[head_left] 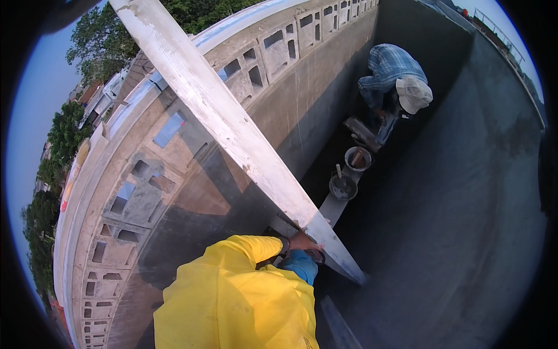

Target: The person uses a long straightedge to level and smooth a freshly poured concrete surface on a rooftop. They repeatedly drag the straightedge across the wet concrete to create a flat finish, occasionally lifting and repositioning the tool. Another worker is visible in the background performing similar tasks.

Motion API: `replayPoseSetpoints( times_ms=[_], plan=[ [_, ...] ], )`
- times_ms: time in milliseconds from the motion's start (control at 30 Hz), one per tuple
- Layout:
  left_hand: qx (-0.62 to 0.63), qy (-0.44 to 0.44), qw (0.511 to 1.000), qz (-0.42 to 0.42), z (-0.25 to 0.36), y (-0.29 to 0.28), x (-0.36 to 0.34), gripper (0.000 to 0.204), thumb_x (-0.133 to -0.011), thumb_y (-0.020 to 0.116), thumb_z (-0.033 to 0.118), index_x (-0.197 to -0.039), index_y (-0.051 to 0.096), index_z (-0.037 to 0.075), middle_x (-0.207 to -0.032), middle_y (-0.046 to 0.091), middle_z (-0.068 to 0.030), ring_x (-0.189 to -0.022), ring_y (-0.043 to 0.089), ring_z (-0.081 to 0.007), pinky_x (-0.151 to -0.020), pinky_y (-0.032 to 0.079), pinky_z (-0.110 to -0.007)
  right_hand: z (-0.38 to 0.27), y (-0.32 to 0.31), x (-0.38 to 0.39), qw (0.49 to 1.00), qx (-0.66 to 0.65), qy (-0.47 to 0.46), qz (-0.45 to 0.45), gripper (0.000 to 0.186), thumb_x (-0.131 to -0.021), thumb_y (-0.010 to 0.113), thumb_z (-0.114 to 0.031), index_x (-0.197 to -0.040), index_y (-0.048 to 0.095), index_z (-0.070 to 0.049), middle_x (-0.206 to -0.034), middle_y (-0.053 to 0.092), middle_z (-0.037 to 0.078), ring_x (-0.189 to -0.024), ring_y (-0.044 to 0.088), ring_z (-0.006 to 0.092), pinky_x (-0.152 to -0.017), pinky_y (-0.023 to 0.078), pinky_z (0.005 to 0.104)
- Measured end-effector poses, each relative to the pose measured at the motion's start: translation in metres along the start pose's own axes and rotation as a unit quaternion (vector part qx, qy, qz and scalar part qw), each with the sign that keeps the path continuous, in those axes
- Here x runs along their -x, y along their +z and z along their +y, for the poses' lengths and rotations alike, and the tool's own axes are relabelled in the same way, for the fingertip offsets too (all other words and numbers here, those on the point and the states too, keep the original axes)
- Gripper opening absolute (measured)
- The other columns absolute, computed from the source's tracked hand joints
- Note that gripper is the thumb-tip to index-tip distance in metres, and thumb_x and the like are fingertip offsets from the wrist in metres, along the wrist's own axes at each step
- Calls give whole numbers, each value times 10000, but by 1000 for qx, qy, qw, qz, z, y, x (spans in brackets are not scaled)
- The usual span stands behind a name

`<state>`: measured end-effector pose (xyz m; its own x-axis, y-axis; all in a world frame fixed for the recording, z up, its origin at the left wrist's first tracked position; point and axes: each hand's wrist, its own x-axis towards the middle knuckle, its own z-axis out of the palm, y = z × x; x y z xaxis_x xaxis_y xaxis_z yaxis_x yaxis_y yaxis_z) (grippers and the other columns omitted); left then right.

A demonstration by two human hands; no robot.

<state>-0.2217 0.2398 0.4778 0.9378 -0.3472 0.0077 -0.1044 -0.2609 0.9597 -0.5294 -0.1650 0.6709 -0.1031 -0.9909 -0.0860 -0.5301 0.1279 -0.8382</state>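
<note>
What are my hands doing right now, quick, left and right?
Left hand: closed, holding the long pale board at its edge.
Right hand: cannot be told; it isn't clearly visible.

Bright yellow across the garment (232, 296); chalky white along the beam (226, 128) (blotched grey); blue plaid on the co-worker's shirt (395, 61), off-white on the cap (414, 95); dull grey over the right wall (476, 186), sandy grey on the pierced blocks (139, 203), green in the trees (61, 125).
</note>
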Motion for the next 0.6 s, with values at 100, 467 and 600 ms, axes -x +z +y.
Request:
replayPoseSetpoints(
  times_ms=[100,467,600],
  plan=[
    [-22,-13,999,23,0,-6,5,835,-900,780,317,-1561,342,58,-1552,441,-168,-1396,461,-303,-1196,332,-390,-1,1,-2,1000,1,-1,-3,467,-850,853,-320,-1098,624,4,-734,587,88,-483,471,127,-371,326,241],
    [-26,-13,998,47,2,-17,4,915,-812,818,100,-1558,288,91,-1381,545,-144,-1284,527,-293,-1135,409,-430,21,-40,13,996,-21,40,75,486,-841,879,-350,-1059,634,7,-702,562,47,-477,437,81,-370,291,198],
    [-75,-17,996,52,21,-16,-2,906,-825,804,91,-1566,283,96,-1303,557,-134,-1208,565,-272,-1090,443,-425,9,-61,36,994,-81,43,56,485,-849,877,-362,-1052,635,6,-694,556,36,-471,416,62,-370,277,185]
  ],
)
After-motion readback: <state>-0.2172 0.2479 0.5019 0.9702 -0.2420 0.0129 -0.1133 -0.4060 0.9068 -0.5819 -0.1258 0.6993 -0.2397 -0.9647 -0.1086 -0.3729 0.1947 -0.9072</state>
